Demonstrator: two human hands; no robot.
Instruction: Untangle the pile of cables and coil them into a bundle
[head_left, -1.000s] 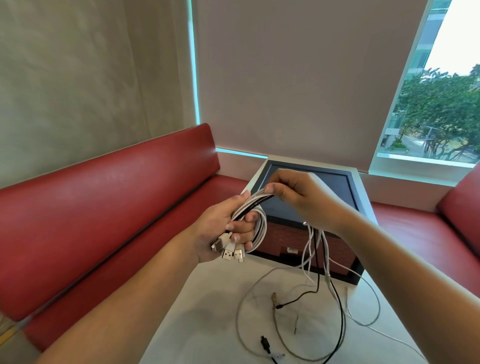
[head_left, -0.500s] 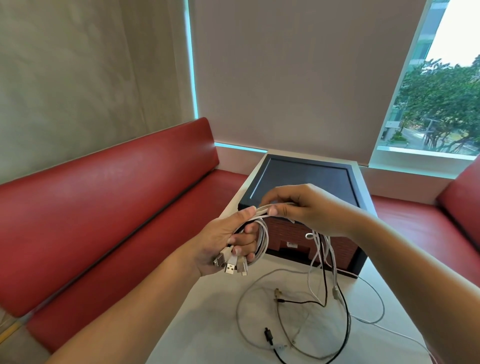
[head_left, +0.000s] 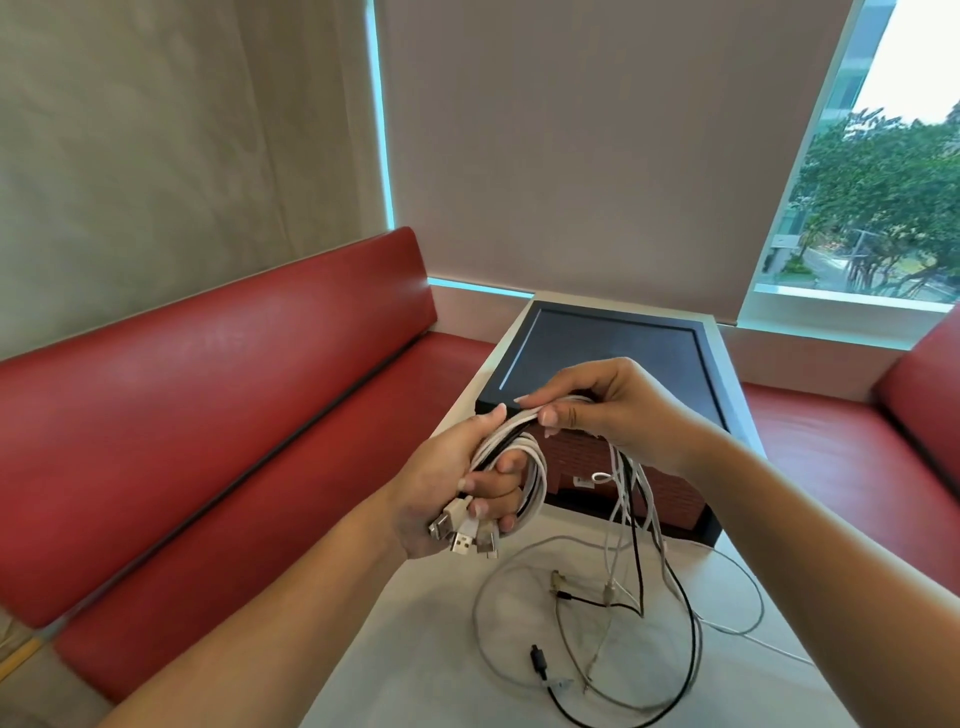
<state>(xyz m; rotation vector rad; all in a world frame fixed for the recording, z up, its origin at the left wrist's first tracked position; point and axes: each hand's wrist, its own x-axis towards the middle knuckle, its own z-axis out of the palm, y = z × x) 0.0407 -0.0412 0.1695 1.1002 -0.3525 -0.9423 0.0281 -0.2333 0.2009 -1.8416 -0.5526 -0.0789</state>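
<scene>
My left hand (head_left: 447, 480) grips a small coil of white and black cables (head_left: 535, 478), with several USB plugs (head_left: 462, 535) sticking out below its fingers. My right hand (head_left: 602, 410) pinches the same strands just right of the left thumb. From under the right hand the cables hang down to the table. Their loose ends (head_left: 597, 639), white, grey and black, lie in wide loops on the white table (head_left: 415, 649).
A black-topped box with brick-patterned sides (head_left: 613, 353) stands on the table just behind my hands. Red benches (head_left: 208, 426) run along the left and the right (head_left: 831, 447). A window (head_left: 872, 208) is at the back right.
My right hand has come down and toward the left hand, laying the strands onto the coil. The hanging cables have slackened and more length lies on the table.
</scene>
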